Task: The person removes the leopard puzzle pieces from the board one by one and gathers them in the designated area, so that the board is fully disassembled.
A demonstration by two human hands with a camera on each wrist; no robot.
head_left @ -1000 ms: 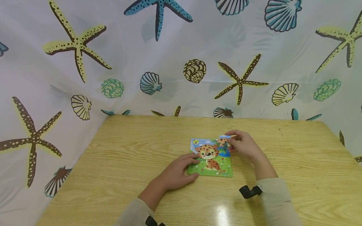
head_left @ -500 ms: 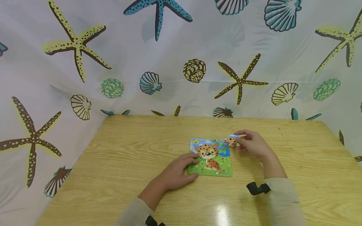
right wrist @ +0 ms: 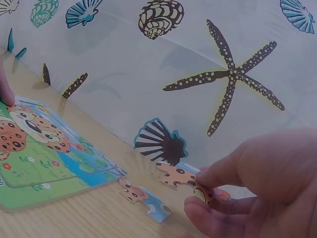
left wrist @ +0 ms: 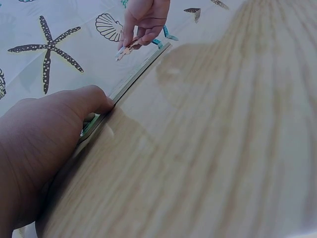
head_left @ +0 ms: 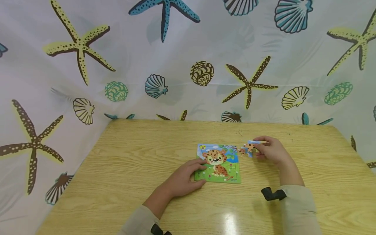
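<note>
A leopard-cub jigsaw puzzle (head_left: 217, 163) lies flat on the wooden table. My left hand (head_left: 186, 178) holds it at its near left corner; in the left wrist view the thumb (left wrist: 96, 99) presses against the board's edge. Off the puzzle's far right corner, my right hand (head_left: 271, 150) pinches a spotted puzzle piece (right wrist: 178, 174) with a strip of blue along its top. A second piece (right wrist: 143, 198), spotted and blue, sits just below and left of it, close to the puzzle. Whether my fingers also hold that second piece I cannot tell.
The wooden table (head_left: 141, 150) reaches back to a white curtain (head_left: 182, 98) printed with starfish and shells. Black wrist mounts show at both sleeves (head_left: 298, 202). Light glares on the table's near part.
My right hand has moved right with the spotted piece, from over the puzzle's far right corner to beside it. The second piece now shows apart. My left hand stays put.
</note>
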